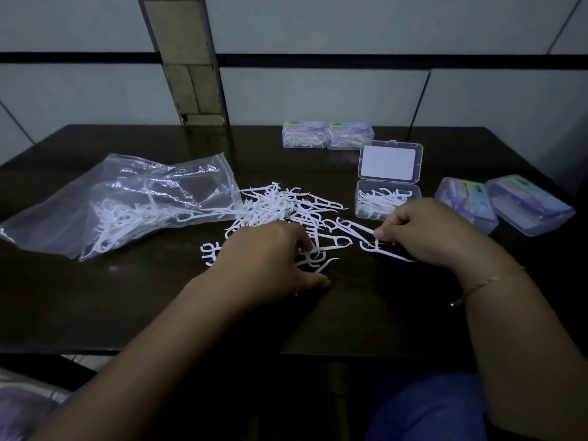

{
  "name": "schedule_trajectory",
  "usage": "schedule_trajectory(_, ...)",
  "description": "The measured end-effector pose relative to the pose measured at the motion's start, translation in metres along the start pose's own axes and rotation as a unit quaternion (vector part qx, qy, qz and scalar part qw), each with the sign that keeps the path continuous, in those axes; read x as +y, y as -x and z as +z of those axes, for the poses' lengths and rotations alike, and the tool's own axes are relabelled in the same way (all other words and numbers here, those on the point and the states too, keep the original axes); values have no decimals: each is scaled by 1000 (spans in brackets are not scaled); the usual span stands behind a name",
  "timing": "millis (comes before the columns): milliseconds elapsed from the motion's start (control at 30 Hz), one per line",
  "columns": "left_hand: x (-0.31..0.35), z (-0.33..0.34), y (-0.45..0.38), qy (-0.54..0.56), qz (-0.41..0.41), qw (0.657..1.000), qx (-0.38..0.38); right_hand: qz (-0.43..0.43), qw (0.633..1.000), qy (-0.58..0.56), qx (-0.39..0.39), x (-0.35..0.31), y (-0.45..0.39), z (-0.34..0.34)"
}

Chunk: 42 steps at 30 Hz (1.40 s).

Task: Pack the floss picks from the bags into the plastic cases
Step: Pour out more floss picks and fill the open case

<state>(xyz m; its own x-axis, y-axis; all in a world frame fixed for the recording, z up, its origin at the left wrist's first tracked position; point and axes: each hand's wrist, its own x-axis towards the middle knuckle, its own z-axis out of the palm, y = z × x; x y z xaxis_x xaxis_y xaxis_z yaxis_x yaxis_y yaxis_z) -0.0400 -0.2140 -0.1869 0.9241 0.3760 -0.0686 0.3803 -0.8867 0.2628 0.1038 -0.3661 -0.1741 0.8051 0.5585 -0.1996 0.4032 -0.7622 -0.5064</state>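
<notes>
Looking along the near desk [127, 300] edge, we see bare dark wood before both hands. Pale wall panels stand behind. Our left hand [267, 253] curls its grip into the loose floss picks [280, 205] piled beside the bag [121, 198]; our right hand [426, 230] pinches one pick [356, 229], its long axis running far-left to near-right, before the open case [386, 198].

both hands palm-down, fingers curled: left [267, 253] pinching low, right [423, 230] pinching beside it.
</notes>
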Motion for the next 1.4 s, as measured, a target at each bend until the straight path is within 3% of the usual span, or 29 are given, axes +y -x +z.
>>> schedule_trajectory(267, -3, 2, -5, -41, 38, 998, 43, -7, 988, 155, 5, -14, 1, 9)
schedule_trajectory(367, -3, 5, -8, -68, 64, 994, 59, 30, 978, 205, 1, -18, -10, 11)
schedule_trajectory(567, 6, 4, -23, -119, 118, 984, 59, 25, 975, 221, 17, -16, -13, 15)
schedule_trajectory(933, 22, -2, -47, -126, 126, 984, 18, 29, 990, 134, -26, -6, -14, 9)
schedule_trajectory(1200, 22, 0, -53, -78, 140, 987, 16, -19, 999, -29, 41, 3, -9, -24)
schedule_trajectory(1400, 14, 10, -56, -71, 180, 979, 72, -85, 984, -106, 112, 3, -27, -46)
